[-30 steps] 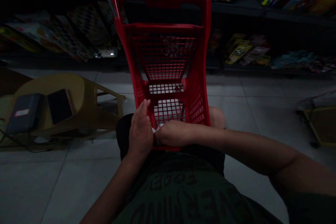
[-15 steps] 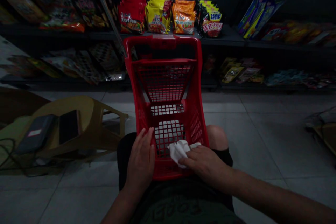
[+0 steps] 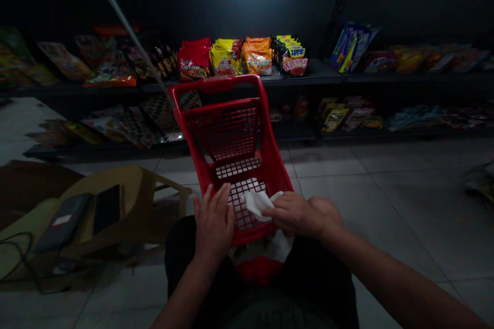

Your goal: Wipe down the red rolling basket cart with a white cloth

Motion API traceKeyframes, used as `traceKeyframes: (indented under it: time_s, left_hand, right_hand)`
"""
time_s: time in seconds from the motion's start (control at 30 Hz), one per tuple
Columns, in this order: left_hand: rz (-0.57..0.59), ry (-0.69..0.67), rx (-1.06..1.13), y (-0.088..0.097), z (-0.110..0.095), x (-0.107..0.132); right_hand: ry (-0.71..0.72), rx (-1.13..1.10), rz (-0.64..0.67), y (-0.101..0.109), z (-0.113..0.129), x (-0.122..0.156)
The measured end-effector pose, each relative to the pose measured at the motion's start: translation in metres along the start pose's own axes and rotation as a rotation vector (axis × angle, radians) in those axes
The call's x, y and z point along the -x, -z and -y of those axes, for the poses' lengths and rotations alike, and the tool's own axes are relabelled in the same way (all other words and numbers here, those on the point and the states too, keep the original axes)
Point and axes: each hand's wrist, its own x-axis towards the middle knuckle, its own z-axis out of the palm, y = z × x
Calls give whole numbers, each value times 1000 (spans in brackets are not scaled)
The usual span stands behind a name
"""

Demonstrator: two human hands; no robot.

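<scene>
A small red plastic shopping cart (image 3: pixel 276 164) with grid walls stands in front of me, between my knees. My left hand (image 3: pixel 214 221) rests at its near left rim with the fingers stretched out and holds nothing. At the near right rim, my right hand (image 3: pixel 293 213) is closed on a crumpled white cloth (image 3: pixel 257 204). The cloth hangs over the inside of the cart near its front edge. Part of it is hidden under my fingers. Through the grid floor of the cart, light tiles show.
A metal pole (image 3: pixel 131 33) rises from the cart's far left corner. Beyond it, a dark shelf (image 3: pixel 320 69) carries noodle packets (image 3: pixel 258 56) and snack bags. On the left, a yellowish stool (image 3: pixel 135 185) holds a dark flat device (image 3: pixel 106 209) and a grey case (image 3: pixel 65 218).
The cart has turned slightly, its far end now further left, and its near edge has moved away from my body. My head view has tilted up. Both hands remain at the rim.
</scene>
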Motion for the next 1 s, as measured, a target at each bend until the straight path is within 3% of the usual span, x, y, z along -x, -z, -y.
traceKeyframes:
  time_s: [0.13, 0.27, 0.4, 0.5, 0.6, 0.7, 0.77, 0.87, 1.0]
  left_hand:
    - [24, -22, -94, -11, 9, -31]
    - [63, -55, -169, -26, 17, -64]
    - [70, -33, -241, -40, 8, -99]
    - [236, -88, -269, -43, -4, -115]
    - [465, -106, -340, -41, -13, -117]
    - [535, -100, -375, -39, -19, -114]
    - [582, -167, -363, -40, -25, -112]
    - [658, -275, -392, -44, -39, -111]
    - [685, -243, -509, -56, -65, -112]
  right_hand:
    - [-68, 7, -60, -21, -36, -11]
    - [-303, -58, -130, -42, -69, -25]
    - [-556, -232, -380, -61, -96, -45]
    - [-630, -379, -613, -66, -106, -57]
    - [-754, -515, -883, -62, -108, -55]
    - [-1005, -558, -1246, -59, -113, -39]
    - [-1147, -579, -1422, -61, -120, -25]
    - [-1256, -685, -1521, -68, -132, -7]
    - [-1297, -611, -1478, -72, -144, 15]
